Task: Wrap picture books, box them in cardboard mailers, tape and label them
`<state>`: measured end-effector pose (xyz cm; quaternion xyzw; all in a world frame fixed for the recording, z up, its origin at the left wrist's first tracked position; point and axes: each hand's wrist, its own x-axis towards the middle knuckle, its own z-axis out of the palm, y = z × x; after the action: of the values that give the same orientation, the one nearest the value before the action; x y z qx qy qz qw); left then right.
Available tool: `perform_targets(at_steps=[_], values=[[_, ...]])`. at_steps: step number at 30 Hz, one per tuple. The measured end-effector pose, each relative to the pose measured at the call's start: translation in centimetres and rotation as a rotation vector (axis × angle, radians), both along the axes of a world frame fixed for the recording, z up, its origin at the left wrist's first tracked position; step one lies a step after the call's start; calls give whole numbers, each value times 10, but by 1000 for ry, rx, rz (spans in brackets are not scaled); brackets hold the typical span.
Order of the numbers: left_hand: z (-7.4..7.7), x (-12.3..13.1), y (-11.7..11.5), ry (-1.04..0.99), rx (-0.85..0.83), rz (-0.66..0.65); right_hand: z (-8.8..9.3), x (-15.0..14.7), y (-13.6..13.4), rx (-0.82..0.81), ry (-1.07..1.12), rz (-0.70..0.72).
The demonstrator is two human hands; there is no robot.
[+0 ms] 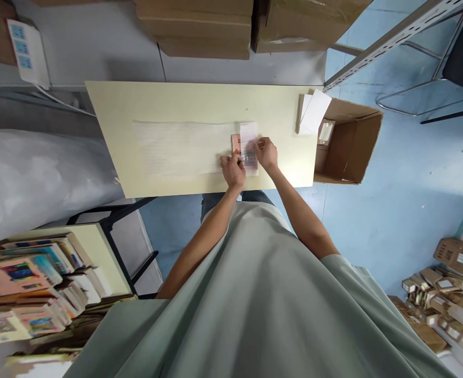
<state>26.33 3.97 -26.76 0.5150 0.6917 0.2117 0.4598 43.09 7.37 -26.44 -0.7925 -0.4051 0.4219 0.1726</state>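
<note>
A small pink-and-red book [236,143] lies on the pale yellow table [168,105], partly covered by a translucent white wrap sheet [248,132]. My left hand [233,171] rests on the book's near left edge with its fingers curled, gripping something dark and small that I cannot make out. My right hand [266,153] pinches the right side of the sheet over the book. A long strip of the same translucent white wrap [179,147] stretches leftward across the table from the book.
An open cardboard box [349,147] stands at the table's right end, with white sheets [314,113] at its flap. Stacked cartons [199,26] line the back. Piles of books [38,294] sit at lower left, small boxes [440,299] on the blue floor at right.
</note>
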Motion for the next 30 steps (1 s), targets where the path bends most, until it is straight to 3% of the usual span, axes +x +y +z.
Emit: perform_targets(at_steps=[3,8,15,20,22,25,27,30], values=[[12,8,2,190,-39,-10,2,-2,17,-67,-25,-3],[36,21,5,357,-106,-135,13,-3,34,-128,-89,44],[49,29,3,349,-153,-144,14,-2,41,-122,-90,84],[44,17,0,246,-95,-114,39,11,36,94,-192,341],[41,13,-1,205,-84,-102,51,14,35,160,-229,553],[36,9,-2,156,-66,-85,60,18,40,121,-211,875],[33,7,-1,133,-66,-61,60,20,48,71,-218,960],[29,1,-2,67,-79,-9,59,24,62,25,-248,962]])
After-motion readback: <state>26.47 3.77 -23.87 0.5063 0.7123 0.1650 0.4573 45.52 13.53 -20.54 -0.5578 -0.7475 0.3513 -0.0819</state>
